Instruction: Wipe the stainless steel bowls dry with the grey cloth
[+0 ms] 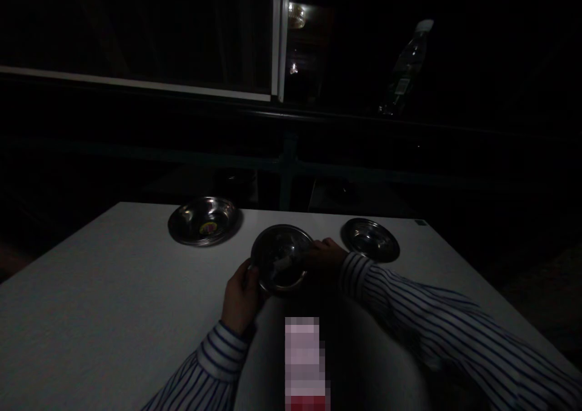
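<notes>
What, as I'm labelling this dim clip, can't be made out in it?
Head view:
- Contents of the middle bowl, held by the left hand and right hand: lost in darkness and glare.
- The object at the bottom edge: pixelated and cut off.
- The sticker in the left bowl: too small to read.
- The bottle label: too dark.

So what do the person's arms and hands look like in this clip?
Left sleeve and right sleeve are long shirt sleeves in light cloth with thin dark stripes, cuffed at the wrists. Left hand and right hand are bare, ungloved; the light is too dim to show any ring or watch.
</notes>
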Demonstrator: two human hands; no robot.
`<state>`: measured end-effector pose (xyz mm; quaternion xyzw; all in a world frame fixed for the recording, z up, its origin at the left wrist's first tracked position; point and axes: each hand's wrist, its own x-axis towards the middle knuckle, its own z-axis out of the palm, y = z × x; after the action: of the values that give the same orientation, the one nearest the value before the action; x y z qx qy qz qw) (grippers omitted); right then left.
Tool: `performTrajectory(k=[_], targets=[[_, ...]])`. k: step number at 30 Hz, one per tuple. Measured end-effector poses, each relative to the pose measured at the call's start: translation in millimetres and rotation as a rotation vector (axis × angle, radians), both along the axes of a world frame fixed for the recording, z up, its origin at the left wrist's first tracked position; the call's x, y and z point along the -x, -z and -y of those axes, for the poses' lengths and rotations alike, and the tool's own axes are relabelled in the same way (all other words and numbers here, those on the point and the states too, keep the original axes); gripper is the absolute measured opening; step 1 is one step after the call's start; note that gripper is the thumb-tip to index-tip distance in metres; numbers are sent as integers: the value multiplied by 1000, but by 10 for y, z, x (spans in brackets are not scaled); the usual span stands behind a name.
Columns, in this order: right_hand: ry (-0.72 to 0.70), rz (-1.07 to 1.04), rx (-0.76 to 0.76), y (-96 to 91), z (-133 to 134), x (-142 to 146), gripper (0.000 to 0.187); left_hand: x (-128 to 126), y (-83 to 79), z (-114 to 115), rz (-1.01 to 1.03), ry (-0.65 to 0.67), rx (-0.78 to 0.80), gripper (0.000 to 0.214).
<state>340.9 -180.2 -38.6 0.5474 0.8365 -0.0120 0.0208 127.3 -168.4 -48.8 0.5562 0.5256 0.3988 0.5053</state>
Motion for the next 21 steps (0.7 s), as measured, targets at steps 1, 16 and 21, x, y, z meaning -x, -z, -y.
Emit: performTrajectory(k=[1, 16, 21], targets=[[-17, 66, -9, -70, -68, -102, 28, 0, -10, 1, 38, 16, 31, 43], [-150, -83, 103, -111, -675, 187, 36, 86, 152, -159, 279, 76, 152, 38], [10, -267, 159, -35, -276, -70, 21, 43, 125, -115, 266, 49, 143, 35]])
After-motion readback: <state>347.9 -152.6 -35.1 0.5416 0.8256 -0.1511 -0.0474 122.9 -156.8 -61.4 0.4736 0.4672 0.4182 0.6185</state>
